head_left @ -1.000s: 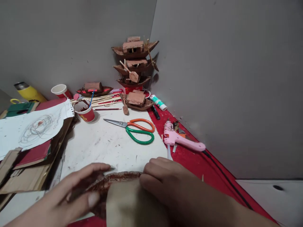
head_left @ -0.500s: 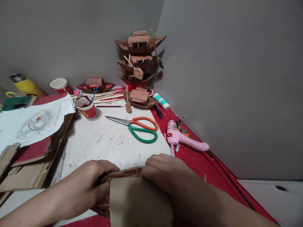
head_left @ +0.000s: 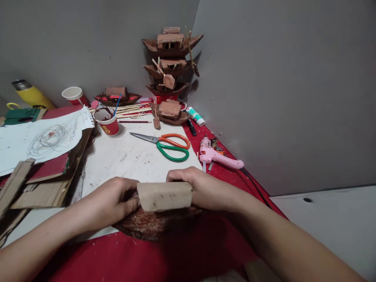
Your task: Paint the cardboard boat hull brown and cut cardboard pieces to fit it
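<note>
In front of me is a brown-painted model boat hull (head_left: 152, 225), with a curved piece of cardboard (head_left: 164, 197) lying over its top. My left hand (head_left: 120, 199) is closed around the hull's left side, its thumb beside the cardboard's left end. My right hand (head_left: 194, 186) grips the cardboard's right end, fingers curled behind it; whether it also touches the hull is hidden. Beyond my hands lie scissors (head_left: 173, 152) with one orange and one green handle. A pink glue gun (head_left: 220, 156) rests to the right on the red surface.
Finished model boats (head_left: 173, 41) stand stacked by the wall, with another boat (head_left: 170, 111) before them. A paint cup (head_left: 108, 127) holding a blue brush stands near thin sticks (head_left: 132, 111). Left are cardboard strips (head_left: 17, 184) and a scribbled paper (head_left: 55, 137). The glue gun's cord trails right.
The cardboard, flat and facing me before, now sits curved over the hull, with its edge side toward me. My right hand has shifted to its right end. The view has tilted slightly downward.
</note>
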`<state>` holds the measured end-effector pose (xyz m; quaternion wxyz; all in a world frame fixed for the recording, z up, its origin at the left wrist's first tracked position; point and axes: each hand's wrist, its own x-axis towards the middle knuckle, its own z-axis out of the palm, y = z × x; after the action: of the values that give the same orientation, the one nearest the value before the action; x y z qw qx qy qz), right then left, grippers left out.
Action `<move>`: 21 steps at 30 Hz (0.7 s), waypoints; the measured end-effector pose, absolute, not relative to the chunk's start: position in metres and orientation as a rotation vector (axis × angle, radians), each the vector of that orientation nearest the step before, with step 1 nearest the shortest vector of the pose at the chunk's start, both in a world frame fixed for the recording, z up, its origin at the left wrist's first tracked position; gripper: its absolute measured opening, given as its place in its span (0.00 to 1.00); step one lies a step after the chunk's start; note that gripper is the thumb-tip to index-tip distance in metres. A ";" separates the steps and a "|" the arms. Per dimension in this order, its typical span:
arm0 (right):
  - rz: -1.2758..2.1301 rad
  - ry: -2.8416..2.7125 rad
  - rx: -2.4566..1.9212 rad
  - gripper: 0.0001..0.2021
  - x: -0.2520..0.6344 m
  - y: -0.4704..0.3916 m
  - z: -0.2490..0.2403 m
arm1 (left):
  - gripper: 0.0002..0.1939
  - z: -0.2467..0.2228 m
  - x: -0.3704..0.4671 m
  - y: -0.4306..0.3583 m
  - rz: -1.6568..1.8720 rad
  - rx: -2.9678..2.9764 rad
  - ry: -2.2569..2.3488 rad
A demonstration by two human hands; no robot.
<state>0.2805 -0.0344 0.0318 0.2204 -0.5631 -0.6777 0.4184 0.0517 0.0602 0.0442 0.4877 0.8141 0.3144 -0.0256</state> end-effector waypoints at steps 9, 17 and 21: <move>1.140 -1.840 -1.401 0.05 0.279 -0.034 0.028 | 0.07 0.039 0.052 0.053 -0.019 1.816 0.721; 1.107 -1.576 -1.349 0.05 0.275 -0.038 0.031 | 0.09 0.057 0.048 0.048 0.269 1.784 0.741; 1.037 -1.684 -1.346 0.09 0.273 -0.040 0.040 | 0.09 0.059 0.050 0.043 0.321 1.497 0.693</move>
<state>0.2730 -0.0404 0.0397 0.3659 -0.5237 -0.6550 0.4034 0.0503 0.0434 0.0590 0.6671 0.6637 0.3071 0.1422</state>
